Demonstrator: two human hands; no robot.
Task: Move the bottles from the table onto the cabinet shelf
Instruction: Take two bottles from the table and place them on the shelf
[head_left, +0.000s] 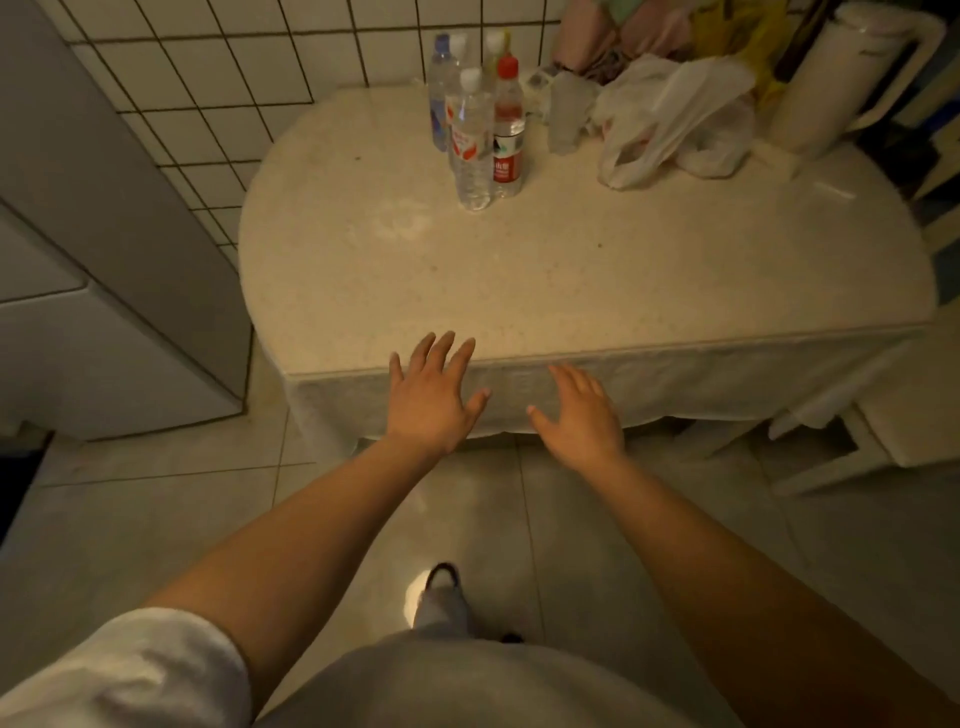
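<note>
Near: left hand (431, 392) and right hand (579, 413) hovering at near table (571, 270) edge, fingers spread, holding nothing.

Far: bottles (480, 119) crowding upright in a touching cluster by the tiled wall; plastic bag (670, 122) lying just right.

Risk: gripping one likely toppling neighbours; sleeve-free forearm possibly snagging bag.

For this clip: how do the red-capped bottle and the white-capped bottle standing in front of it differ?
The red-capped bottle has a red cap and a red label; the white-capped bottle has a white cap and a white label with red marks. The white-capped bottle stands nearer the person and looks taller in this view. Both are clear plastic, upright, side by side on the table, untouched by either hand.
</note>
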